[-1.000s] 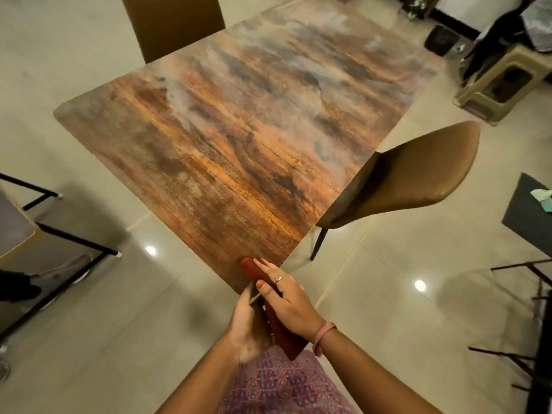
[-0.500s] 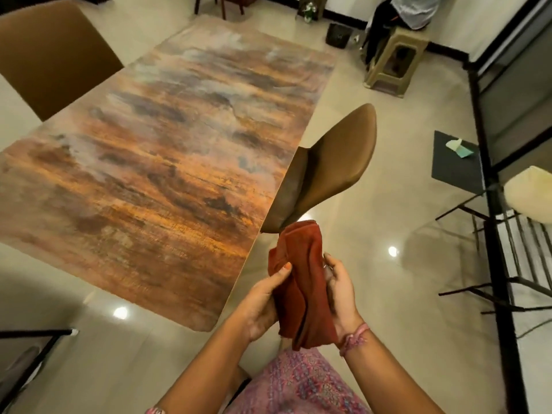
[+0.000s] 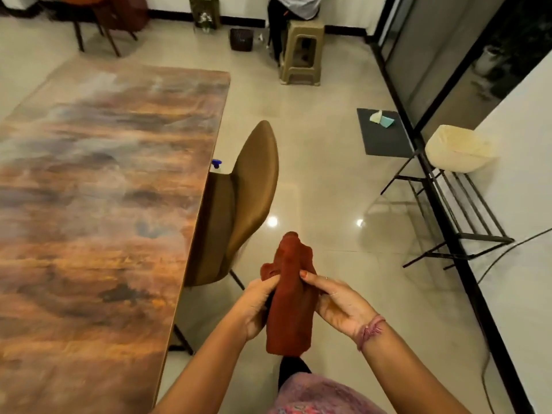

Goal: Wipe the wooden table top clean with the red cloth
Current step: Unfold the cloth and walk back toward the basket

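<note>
The red cloth [image 3: 291,297] hangs folded lengthwise between both hands, held in the air above the floor to the right of the table. My left hand [image 3: 256,306] grips its left edge and my right hand [image 3: 337,306] holds its right side, thumb pressed on the front. The wooden table top [image 3: 95,210] with its orange, brown and grey grain fills the left of the view; the cloth does not touch it.
A brown chair [image 3: 248,201] is pushed against the table's right edge, just ahead of my hands. A small dark side table [image 3: 385,141] and a black metal rack [image 3: 460,210] with a cream basket [image 3: 460,149] stand at the right. A plastic stool [image 3: 301,52] and a seated person are far back.
The cloth has come off the table's near corner and is now held up in both hands beside the table. My view has swung right, so the table sits further left.
</note>
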Tool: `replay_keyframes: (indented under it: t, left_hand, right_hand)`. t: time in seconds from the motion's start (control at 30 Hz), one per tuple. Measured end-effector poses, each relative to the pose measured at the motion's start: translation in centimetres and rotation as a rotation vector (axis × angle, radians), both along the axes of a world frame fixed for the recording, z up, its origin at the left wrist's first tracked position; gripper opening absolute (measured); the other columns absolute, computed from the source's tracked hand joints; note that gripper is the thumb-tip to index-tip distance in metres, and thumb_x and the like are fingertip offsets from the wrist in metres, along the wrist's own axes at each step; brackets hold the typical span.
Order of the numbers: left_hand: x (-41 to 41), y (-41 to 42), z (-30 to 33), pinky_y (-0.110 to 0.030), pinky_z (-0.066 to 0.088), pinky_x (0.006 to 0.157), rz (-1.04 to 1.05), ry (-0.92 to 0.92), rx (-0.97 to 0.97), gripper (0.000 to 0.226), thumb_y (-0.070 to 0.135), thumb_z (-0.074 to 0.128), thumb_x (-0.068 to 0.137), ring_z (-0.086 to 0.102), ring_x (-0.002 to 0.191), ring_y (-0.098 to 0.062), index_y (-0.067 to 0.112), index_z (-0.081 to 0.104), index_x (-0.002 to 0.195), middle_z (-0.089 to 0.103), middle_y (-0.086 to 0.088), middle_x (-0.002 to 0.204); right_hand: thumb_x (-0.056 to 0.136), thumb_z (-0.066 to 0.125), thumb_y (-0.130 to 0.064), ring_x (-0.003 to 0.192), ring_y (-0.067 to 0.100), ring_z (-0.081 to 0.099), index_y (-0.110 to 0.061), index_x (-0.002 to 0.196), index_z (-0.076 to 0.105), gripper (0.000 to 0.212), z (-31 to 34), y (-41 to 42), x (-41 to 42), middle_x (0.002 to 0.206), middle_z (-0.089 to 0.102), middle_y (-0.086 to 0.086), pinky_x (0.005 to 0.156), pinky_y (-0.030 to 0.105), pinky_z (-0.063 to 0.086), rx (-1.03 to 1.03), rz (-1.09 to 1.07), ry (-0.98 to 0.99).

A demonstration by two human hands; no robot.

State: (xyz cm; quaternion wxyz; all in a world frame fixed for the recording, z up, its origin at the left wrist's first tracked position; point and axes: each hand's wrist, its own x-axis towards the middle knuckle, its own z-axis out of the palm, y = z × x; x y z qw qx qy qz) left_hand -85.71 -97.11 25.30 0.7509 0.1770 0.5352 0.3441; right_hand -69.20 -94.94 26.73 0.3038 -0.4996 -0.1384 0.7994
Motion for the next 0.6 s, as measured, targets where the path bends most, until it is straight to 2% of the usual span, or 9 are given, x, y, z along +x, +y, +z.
replay_keyframes:
  t: [0.1, 0.27, 0.33, 0.47, 0.6]
  left_hand:
    - [2.4, 4.8, 0.1, -0.039, 0.057, 0.077, -0.055, 0.022, 0.015, 0.041, 0.038, 0.069, 0.08, 0.07, 0.092, -0.03, 0.012, 0.066, 0.112, 0.073, -0.014, 0.1]
    - [6.3, 13.1, -0.7, -0.036, 0.057, 0.068, -0.063, 0.086, 0.08, 0.026, 0.035, 0.071, 0.08, 0.072, 0.084, -0.027, 0.019, 0.069, 0.1, 0.074, -0.011, 0.092]
    - [8.4, 17.2, -0.8, -0.034, 0.057, 0.064, -0.065, 0.111, 0.103, 0.032, 0.034, 0.074, 0.073, 0.072, 0.081, -0.026, 0.018, 0.067, 0.1, 0.074, -0.01, 0.089]
    - [11.3, 24.0, -1.4, -0.033, 0.055, 0.062, -0.093, 0.168, 0.116, 0.033, 0.029, 0.074, 0.072, 0.071, 0.084, -0.024, 0.018, 0.065, 0.101, 0.075, -0.006, 0.091]
    - [13.6, 29.0, -1.0, -0.032, 0.057, 0.065, -0.253, 0.071, 0.068, 0.053, 0.028, 0.084, 0.057, 0.071, 0.087, -0.024, 0.015, 0.067, 0.105, 0.074, -0.009, 0.099]
  right_hand:
    - [0.069, 0.079, -0.015, 0.099, 0.026, 0.071, -0.005, 0.094, 0.078, 0.027, -0.1, 3.9, 3.2, 0.11, 0.071, 0.017, 0.08, 0.035, 0.06, -0.019, 0.015, -0.041]
    - [0.076, 0.075, -0.025, 0.098, 0.031, 0.07, -0.012, 0.115, 0.068, 0.041, 0.4, 9.8, 9.0, 0.114, 0.07, 0.014, 0.074, 0.05, 0.058, 0.043, -0.05, -0.048]
    - [0.079, 0.072, -0.026, 0.101, 0.031, 0.07, -0.012, 0.12, 0.063, 0.045, 0.8, 12.7, 12.3, 0.116, 0.07, 0.013, 0.073, 0.048, 0.058, 0.095, -0.094, -0.066]
    - [0.084, 0.069, -0.028, 0.094, 0.023, 0.072, -0.009, 0.122, 0.06, 0.043, 2.1, 17.4, 17.9, 0.108, 0.073, 0.011, 0.067, 0.031, 0.059, 0.165, -0.25, -0.208]
    - [0.08, 0.071, -0.021, 0.099, 0.027, 0.07, -0.007, 0.126, 0.057, 0.049, 2.0, 20.1, 22.2, 0.112, 0.071, 0.014, 0.071, 0.032, 0.059, 0.199, -0.41, -0.164]
